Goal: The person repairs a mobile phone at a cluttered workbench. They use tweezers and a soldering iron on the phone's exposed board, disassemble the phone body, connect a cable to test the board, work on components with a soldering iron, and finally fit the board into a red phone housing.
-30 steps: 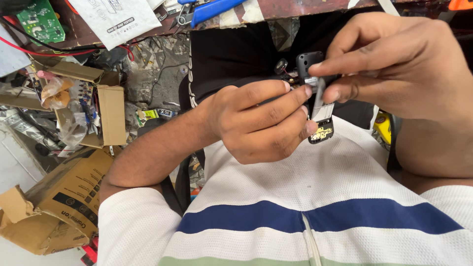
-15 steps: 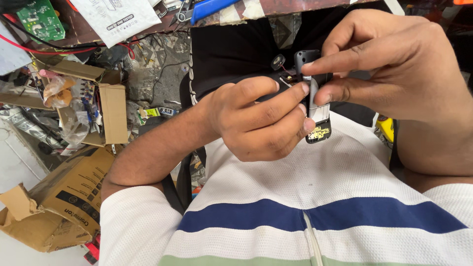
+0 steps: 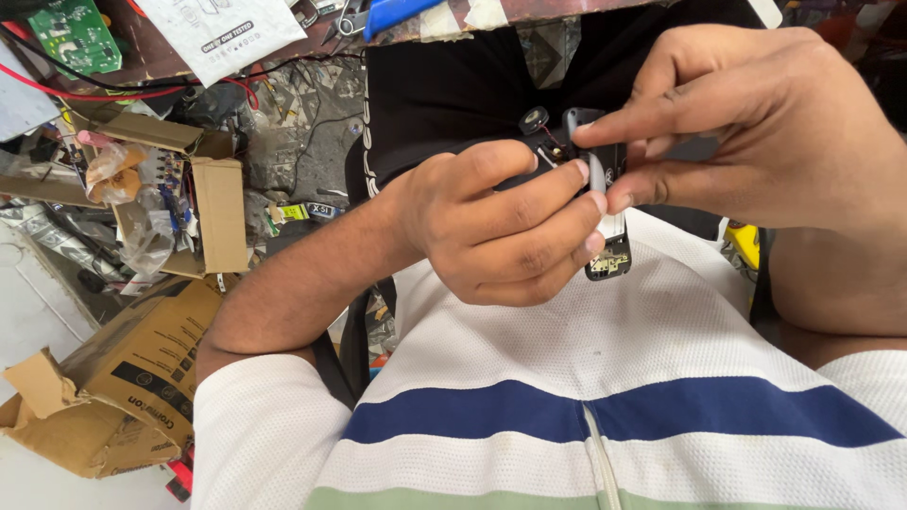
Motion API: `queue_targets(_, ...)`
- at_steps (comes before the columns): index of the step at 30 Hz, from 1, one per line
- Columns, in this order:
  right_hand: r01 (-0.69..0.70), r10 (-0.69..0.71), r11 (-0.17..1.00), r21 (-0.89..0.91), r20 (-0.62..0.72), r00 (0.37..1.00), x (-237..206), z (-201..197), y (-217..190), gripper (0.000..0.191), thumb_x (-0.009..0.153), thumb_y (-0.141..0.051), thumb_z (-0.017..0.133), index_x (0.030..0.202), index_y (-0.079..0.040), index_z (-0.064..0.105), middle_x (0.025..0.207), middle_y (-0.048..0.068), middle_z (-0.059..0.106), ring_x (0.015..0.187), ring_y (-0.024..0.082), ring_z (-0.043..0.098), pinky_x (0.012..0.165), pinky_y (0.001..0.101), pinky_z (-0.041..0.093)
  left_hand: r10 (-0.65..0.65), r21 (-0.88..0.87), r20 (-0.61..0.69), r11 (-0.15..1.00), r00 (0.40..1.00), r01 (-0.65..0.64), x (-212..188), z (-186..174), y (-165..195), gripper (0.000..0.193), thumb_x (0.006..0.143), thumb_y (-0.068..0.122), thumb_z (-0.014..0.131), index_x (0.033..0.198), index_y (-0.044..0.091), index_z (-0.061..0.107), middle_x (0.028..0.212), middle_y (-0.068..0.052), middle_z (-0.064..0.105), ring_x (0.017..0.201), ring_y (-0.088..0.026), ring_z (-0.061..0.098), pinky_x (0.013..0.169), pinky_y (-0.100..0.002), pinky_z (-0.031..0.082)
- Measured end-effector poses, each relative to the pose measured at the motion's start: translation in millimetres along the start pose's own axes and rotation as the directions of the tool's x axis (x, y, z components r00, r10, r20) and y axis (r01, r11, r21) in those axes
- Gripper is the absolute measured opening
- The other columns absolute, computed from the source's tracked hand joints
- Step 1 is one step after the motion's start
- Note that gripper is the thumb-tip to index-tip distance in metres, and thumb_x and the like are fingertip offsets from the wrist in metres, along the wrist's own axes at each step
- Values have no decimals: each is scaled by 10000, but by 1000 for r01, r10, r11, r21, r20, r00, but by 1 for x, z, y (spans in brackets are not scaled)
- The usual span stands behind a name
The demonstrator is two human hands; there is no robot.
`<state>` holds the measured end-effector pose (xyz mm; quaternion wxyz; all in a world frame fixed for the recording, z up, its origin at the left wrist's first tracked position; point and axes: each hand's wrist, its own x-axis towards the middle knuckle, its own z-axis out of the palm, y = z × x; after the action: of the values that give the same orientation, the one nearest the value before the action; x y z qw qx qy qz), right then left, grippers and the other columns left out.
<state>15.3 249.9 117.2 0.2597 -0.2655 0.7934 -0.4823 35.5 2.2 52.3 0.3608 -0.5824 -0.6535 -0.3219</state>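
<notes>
Left hand and right hand both pinch a small opened electronic device, grip pressed on its edges. Looks light, stiff, fragile: thin wires and bare board exposed; best held by casing edges.

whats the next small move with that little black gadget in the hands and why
Probably ease the grey strip down a little further. The right hand pinches it at the top of the small black device, which the left hand steadies; thin wires and a small round part sit close by, so go gently.

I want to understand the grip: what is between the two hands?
In the head view, a small opened electronic device with thin wires sits between the left hand and the right hand; fingers of both pinch it.
</notes>
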Motion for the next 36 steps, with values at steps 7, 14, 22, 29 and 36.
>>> queue_targets(7,-32,25,989,143,51,998,0,-1,6,440,752,-85,875,1169,-25,748,887,25,676,756,72,691,704,213,575,-2,13,22,1000,1000,1,4,-5,-3,99,1038,11,629,1136,12,617,1101,-84,659,1032,-237,698,793,-324,499)
queue_targets(14,71,-59,994,80,-152,987,3,7,-14,480,732,-58,889,1156,46,691,967,127,685,855,180,732,751,252,621,56,114,45,992,997,-60,15,-17,-13,83,1029,58,641,1096,55,594,1019,-56,637,968,-204,688,801,-316,529)
queue_targets(22,456,-497,864,-212,-222,839,14,7,-8,370,641,12,913,945,75,711,969,227,655,817,276,696,674,311,578,195,313,6,931,981,-187,16,-36,-18,151,974,-50,588,1057,75,594,1016,-9,635,1010,-160,686,887,-322,505)
queue_targets(29,542,-674,727,-421,-286,681,16,23,-4,246,671,31,875,861,99,734,938,227,650,756,256,686,594,284,542,206,367,-29,912,978,-182,17,-31,-14,143,989,-26,576,1022,112,591,1040,23,626,994,-148,695,876,-307,488)
queue_targets(36,588,-730,667,-458,-241,640,12,28,0,151,709,103,831,800,83,712,925,186,629,783,293,704,657,344,623,170,413,-80,902,982,-123,19,-30,-12,162,990,-3,581,1019,156,569,1025,51,628,958,-145,727,840,-259,455)
